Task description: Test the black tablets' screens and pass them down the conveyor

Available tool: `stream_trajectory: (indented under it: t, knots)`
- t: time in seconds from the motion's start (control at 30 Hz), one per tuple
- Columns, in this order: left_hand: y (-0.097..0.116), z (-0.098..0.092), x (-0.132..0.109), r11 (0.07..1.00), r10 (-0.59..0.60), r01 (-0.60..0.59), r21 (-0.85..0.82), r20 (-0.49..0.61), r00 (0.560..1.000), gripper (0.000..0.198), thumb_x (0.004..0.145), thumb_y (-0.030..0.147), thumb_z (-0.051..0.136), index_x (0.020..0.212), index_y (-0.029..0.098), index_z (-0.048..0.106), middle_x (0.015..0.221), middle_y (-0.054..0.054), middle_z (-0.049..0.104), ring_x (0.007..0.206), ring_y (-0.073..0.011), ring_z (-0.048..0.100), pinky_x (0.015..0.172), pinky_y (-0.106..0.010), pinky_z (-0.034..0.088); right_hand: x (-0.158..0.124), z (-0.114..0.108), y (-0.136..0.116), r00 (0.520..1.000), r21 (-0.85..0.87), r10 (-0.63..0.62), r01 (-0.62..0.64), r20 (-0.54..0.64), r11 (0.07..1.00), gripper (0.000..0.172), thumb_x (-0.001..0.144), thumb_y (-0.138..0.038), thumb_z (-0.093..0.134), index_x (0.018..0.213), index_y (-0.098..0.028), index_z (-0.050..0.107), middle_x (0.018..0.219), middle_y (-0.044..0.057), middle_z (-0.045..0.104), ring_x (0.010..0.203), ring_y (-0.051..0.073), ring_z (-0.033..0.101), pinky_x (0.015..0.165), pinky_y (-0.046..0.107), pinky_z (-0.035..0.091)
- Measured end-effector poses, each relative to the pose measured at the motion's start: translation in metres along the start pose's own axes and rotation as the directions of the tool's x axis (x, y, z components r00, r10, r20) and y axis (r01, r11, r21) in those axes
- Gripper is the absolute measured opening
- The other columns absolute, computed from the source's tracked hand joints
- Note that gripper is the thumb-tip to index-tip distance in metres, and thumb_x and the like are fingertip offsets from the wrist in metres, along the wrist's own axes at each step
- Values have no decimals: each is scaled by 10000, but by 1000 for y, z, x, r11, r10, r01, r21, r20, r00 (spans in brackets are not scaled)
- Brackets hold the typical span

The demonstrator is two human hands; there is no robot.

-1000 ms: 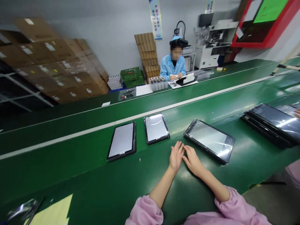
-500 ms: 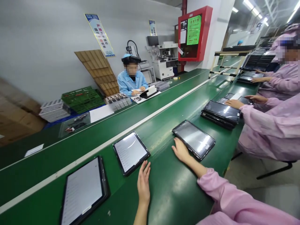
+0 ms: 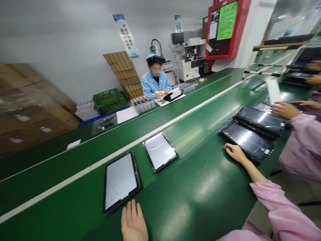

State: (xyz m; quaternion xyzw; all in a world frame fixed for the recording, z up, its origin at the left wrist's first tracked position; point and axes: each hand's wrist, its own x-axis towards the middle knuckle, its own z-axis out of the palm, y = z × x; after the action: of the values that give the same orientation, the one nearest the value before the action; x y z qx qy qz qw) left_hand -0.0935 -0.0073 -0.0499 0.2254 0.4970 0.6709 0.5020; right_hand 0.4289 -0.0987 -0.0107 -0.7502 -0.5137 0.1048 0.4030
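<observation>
My left hand [image 3: 134, 221] is open, fingers stretched, just below the near edge of a tablet [image 3: 121, 182] with a lit white screen; whether they touch is unclear. Beyond it lies a second lit tablet [image 3: 160, 150]. At the right, my right hand [image 3: 235, 154] rests by the near left edge of a dark-screened tablet [image 3: 247, 140], its fingers loosely bent and pointing left, not wrapped round it. That tablet lies against a stack of dark tablets [image 3: 260, 118].
A white rail [image 3: 175, 123] runs along the green bench [image 3: 195, 190]. A co-worker in blue [image 3: 155, 82] sits across it. Another person's hands [image 3: 286, 109] work at the right beside the stack. A tube-framed rack [image 3: 268, 63] stands farther back.
The dark tablet has slid right, up to the stack, and my right hand has moved with it. My left hand has gone from the farther lit tablet to the nearer one. The view has turned left.
</observation>
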Motion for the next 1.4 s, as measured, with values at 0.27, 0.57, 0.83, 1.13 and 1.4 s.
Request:
stream_trajectory:
  t: [0.27, 0.57, 0.83, 1.13, 1.4]
  knots:
    - [39, 50, 29, 906, -314, 295, -305, -16, 949, 378, 888, 443, 352, 1107, 248, 591, 1323, -100, 538, 1353, -253, 454, 1109, -538, 400, 0, 100, -72, 959, 585, 278, -253, 50, 770, 205, 699, -405, 580, 779, -220, 619, 607, 32, 608, 578, 226, 582, 572, 334, 487]
    - [40, 72, 53, 781, -449, 426, -457, 65, 891, 363, 941, 429, 306, 1085, 209, 556, 1125, -101, 538, 1059, -230, 572, 964, -521, 519, 13, 220, -180, 820, 818, -10, -569, 572, 85, 226, 812, -469, 487, 776, -246, 507, 956, 134, 614, 1084, 330, 639, 941, 598, 516]
    - [29, 66, 51, 705, -304, 455, -544, 347, 887, 263, 969, 306, 349, 1074, 158, 539, 928, -66, 610, 1012, -166, 657, 1053, -465, 482, 19, 227, -170, 838, 836, 21, -543, 546, -81, 192, 820, -428, 579, 863, -250, 519, 945, 64, 629, 930, 241, 655, 749, 397, 586]
    - [17, 61, 57, 724, -385, 549, -418, 415, 824, 445, 689, 126, 448, 1110, 90, 588, 948, -129, 697, 1046, -210, 687, 1113, -450, 422, 29, 216, -171, 806, 783, -23, -580, 591, -223, 83, 874, -234, 544, 824, -244, 480, 740, -50, 552, 597, 122, 540, 563, 225, 463]
    - [16, 32, 21, 734, -426, 571, -368, 406, 808, 337, 688, 109, 462, 956, 126, 665, 837, -82, 713, 793, -180, 709, 1114, -478, 401, -3, 197, -172, 675, 660, -162, -737, 719, -144, 261, 923, -206, 509, 689, -226, 395, 639, -53, 443, 527, 118, 444, 561, 234, 441]
